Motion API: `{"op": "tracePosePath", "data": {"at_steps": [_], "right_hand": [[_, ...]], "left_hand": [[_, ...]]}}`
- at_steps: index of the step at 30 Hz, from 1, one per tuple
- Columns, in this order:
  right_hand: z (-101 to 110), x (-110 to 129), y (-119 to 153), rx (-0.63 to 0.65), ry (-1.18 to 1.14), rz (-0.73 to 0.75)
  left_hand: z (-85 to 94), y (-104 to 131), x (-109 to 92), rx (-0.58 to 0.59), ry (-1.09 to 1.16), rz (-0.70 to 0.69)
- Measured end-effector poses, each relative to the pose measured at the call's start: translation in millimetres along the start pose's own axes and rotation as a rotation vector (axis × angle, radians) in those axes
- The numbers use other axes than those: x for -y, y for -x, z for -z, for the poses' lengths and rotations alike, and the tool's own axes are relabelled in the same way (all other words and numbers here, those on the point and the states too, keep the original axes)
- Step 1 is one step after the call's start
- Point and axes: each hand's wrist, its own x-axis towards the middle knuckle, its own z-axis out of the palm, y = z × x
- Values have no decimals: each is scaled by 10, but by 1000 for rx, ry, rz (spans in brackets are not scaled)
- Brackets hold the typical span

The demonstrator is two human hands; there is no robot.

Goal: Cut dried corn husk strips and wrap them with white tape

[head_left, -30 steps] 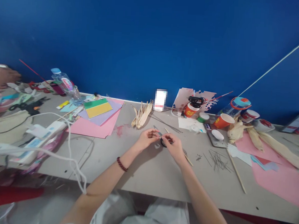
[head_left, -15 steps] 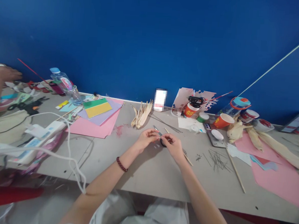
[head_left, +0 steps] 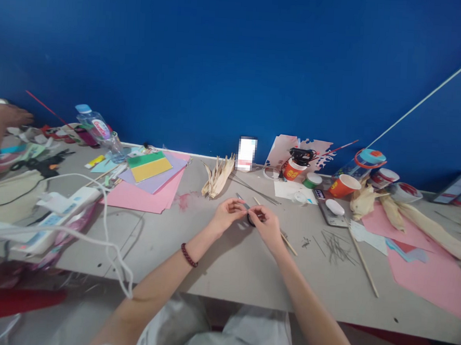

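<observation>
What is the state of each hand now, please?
Left hand: closed in a pinch; anything held is too small to tell.
Right hand: also pinched closed, beside the left; anything held cannot be told.

light: even, muted | soft shadows on table point(head_left: 248, 272) | screen point(head_left: 247, 150): white, pixelated | edges: stretched, soft

No text, brand or number can be read with certainty. Plastic bottle point(head_left: 100, 128), far left of the fingers point(head_left: 236, 208): label script, too small to decipher. Red paper cup point(head_left: 293, 171), beyond them to the right: yellow markings, illegible. Upright screen point(head_left: 247, 151), beyond: pixelated.
</observation>
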Motion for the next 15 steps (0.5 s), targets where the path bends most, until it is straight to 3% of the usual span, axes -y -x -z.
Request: {"op": "tracePosePath", "data": {"at_steps": [7, 15], "right_hand": [[-28, -4, 23, -5, 12, 63], [-22, 16, 37, 18, -58, 125]], "left_hand": [[-5, 13, -57, -94, -16, -70], [40, -11, -51, -37, 177, 125]]}}
